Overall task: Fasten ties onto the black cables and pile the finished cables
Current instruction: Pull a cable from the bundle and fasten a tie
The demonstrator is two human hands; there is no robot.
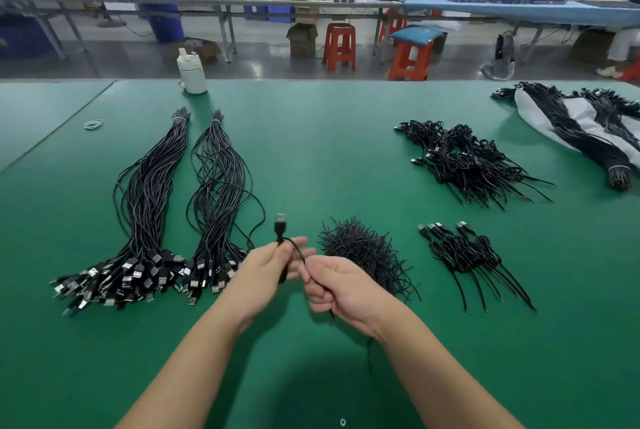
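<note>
My left hand [266,271] grips a black USB cable [280,226] just below its plug, which sticks up above the fingers. My right hand [337,286] pinches the same cable a little lower, with its tail hanging down past my wrist. Two long bundles of untied black cables [149,193] [218,182] lie to the left, plugs toward me. A heap of black ties [363,250] sits just behind my right hand. A small row of tied cables [464,252] lies to the right, and a larger pile of tied cables [464,160] lies beyond it.
The green table [329,151] carries a white bottle [191,72] at its far edge, rubber bands [93,124] at far left, and more black cable bundles on a white bag [581,123] at far right. Stools and benches stand beyond.
</note>
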